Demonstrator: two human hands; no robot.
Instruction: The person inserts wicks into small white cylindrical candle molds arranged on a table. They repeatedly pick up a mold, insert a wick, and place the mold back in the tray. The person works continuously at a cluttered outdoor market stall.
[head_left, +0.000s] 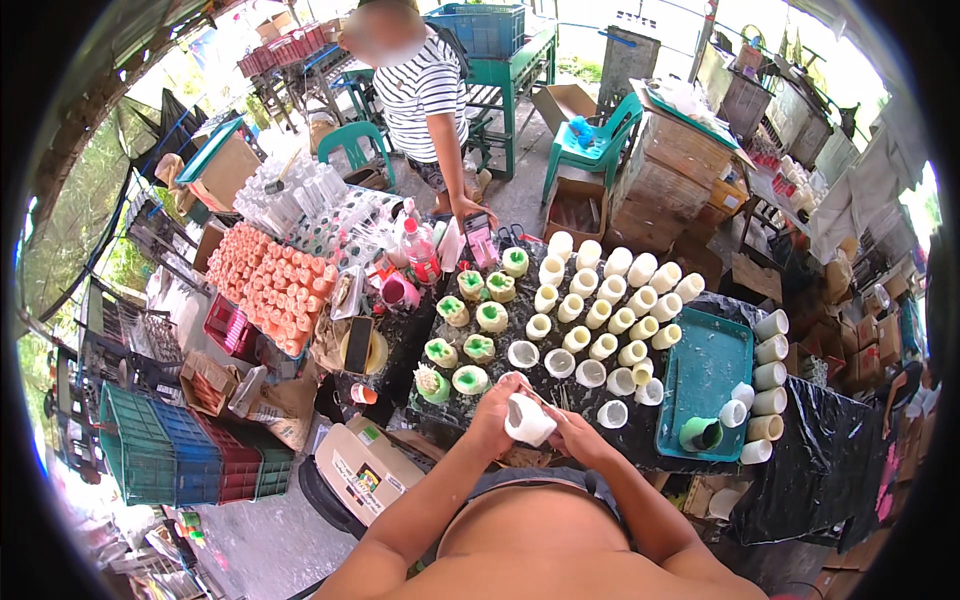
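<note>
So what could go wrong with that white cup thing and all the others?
The white, hollow, cup-shaped piece held tilted in the left hand might slip or get dented if squeezed too hard.

The cream-coloured hollow cylinders stand close together, so one bump could knock over several.

The flat black phone-like rectangle rests on a round yellowish thing and might slide off if nudged.

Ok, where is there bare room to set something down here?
The far half of the teal tray looks bare, between the white cups on its left and the cylinders along its right. A narrow black strip separates the green-topped pieces from the white cups, perhaps tight for a hand. Crowded: the white cups and the orange pieces at left.
</note>
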